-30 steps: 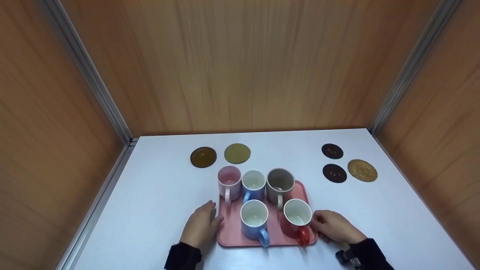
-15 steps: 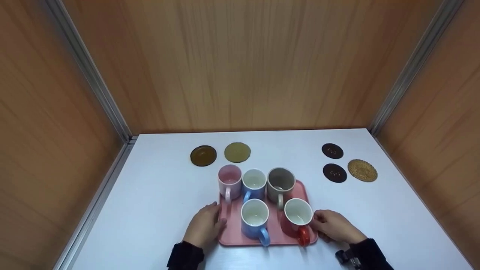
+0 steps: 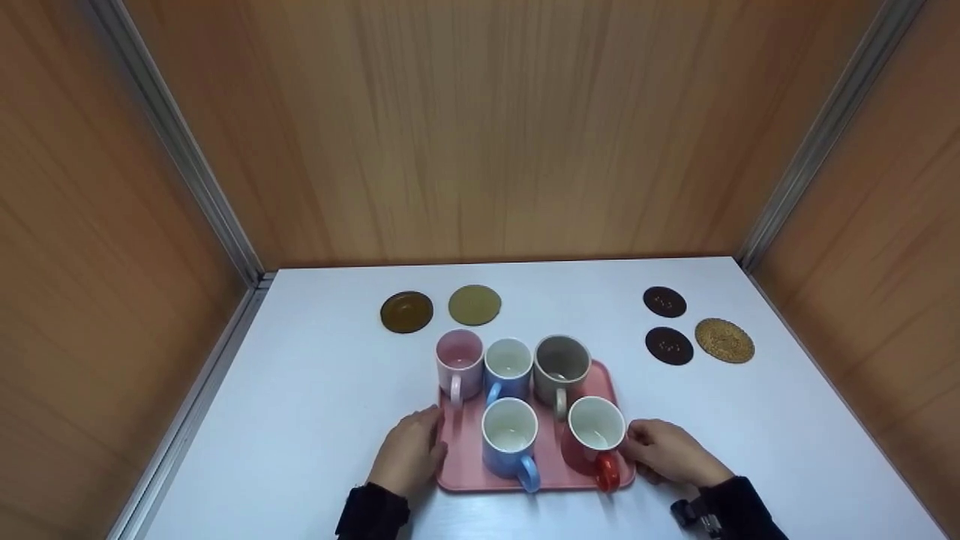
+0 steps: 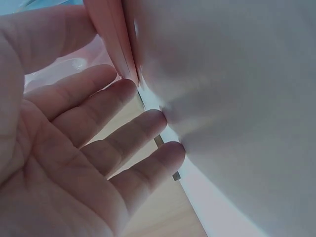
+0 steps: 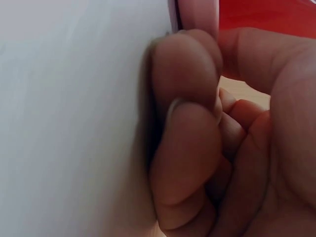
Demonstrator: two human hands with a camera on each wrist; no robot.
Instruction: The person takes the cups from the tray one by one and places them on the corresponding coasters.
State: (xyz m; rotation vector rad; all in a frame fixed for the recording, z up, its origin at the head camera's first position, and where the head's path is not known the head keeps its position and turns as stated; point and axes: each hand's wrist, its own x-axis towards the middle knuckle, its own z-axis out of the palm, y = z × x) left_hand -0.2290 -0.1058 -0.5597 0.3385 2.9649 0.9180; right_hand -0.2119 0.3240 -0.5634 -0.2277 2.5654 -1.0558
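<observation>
A pink tray lies on the white table, carrying several mugs. Along its back stand a pink mug, a blue mug and a grey mug. Another blue mug and a red mug stand in front. My left hand is at the tray's left edge; the left wrist view shows its fingers extended against the table and its thumb at the tray's rim. At the front right corner my right hand, fingers curled, pinches the tray's edge beside the red mug.
Behind the tray at left lie a brown coaster and an olive coaster. Two dark coasters and a gold patterned coaster lie at back right. Wood panels wall the table at the back and sides.
My left hand has shifted slightly right, closer against the tray's left edge. The right hand holds its place, and the mugs and tray look practically unmoved.
</observation>
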